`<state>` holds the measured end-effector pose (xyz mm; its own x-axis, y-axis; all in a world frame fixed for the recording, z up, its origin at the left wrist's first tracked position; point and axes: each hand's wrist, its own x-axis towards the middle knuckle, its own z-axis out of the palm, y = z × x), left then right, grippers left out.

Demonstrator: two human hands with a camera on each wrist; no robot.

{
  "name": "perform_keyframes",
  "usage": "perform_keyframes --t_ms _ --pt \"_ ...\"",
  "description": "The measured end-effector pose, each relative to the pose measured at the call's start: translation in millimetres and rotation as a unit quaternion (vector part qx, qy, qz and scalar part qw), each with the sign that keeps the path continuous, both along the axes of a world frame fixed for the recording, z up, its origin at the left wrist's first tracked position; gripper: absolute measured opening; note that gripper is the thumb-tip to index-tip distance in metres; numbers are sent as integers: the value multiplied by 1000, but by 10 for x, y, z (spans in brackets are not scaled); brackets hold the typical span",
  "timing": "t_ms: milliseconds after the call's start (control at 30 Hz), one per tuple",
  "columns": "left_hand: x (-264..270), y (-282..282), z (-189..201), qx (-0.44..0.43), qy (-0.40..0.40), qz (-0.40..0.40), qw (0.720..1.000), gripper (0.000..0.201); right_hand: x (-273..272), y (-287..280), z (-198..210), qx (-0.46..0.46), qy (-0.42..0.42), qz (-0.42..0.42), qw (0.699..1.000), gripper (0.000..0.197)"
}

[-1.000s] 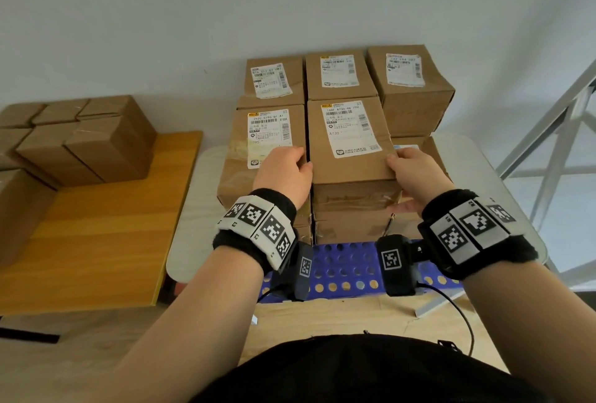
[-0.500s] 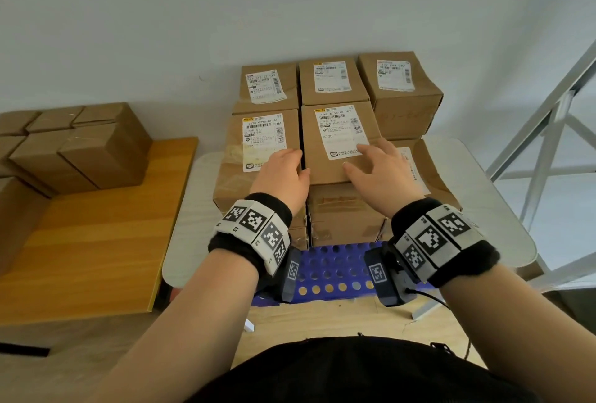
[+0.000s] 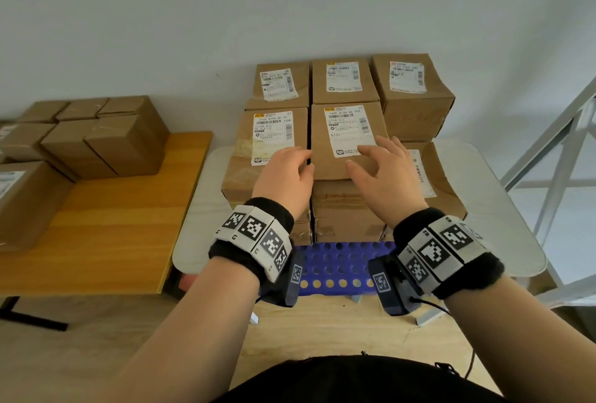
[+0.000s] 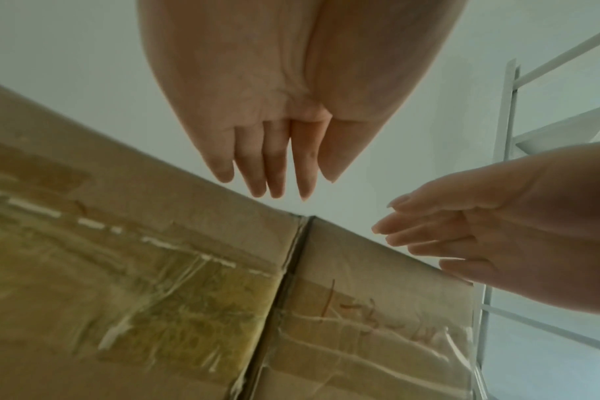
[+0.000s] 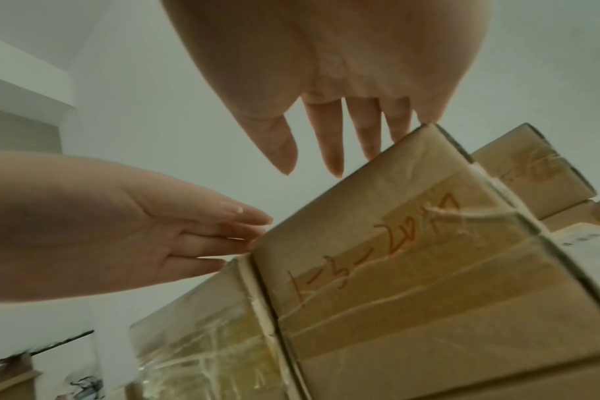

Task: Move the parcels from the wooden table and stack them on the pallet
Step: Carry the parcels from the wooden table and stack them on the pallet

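Observation:
Several labelled brown parcels stand stacked on the blue pallet (image 3: pixel 338 260). The front middle parcel (image 3: pixel 342 131) tops its column, with red handwriting on its near face (image 5: pixel 411 270) (image 4: pixel 370 324). My left hand (image 3: pixel 287 173) hovers at that parcel's near left corner, fingers straight and together (image 4: pixel 274 167). My right hand (image 3: pixel 377 167) is spread over the parcel's top, partly covering its label, with straight fingers (image 5: pixel 329 130). Neither hand grips anything. More plain parcels (image 3: pixel 106 141) sit on the wooden table (image 3: pixel 106 225) at the left.
A pale rounded board (image 3: pixel 200 209) lies under the pallet and juts out on both sides. A white metal frame (image 3: pixel 564 160) stands to the right. The wall is close behind the stack. A lower parcel (image 3: pixel 432 176) sits right of the middle column.
Both hands have let go of the front middle parcel's sides. The right hand has moved from its right edge to over its top. My view has pulled back slightly.

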<state>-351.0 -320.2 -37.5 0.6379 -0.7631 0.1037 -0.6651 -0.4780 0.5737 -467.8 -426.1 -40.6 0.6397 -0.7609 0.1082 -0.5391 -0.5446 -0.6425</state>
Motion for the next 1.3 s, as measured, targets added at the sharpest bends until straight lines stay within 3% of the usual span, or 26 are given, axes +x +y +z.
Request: perform_keyframes --t_ms 300,467,733,967,1300 --pt "-125 576 154 -81 8 112 990 35 171 375 130 22 -126 103 986 27" --pt "36 1148 205 -101 -7 174 980 34 484 860 169 26 -138 166 976 24" --pt "808 2536 282 -131 -20 234 963 34 1483 2129 232 13 -130 220 967 26" --pt "1593 3807 388 -132 -14 281 951 33 2377 3405 209 55 -119 274 953 25" --pt "2583 4532 87 -128 42 327 936 34 3444 3942 -71 84 -55 298 949 31"
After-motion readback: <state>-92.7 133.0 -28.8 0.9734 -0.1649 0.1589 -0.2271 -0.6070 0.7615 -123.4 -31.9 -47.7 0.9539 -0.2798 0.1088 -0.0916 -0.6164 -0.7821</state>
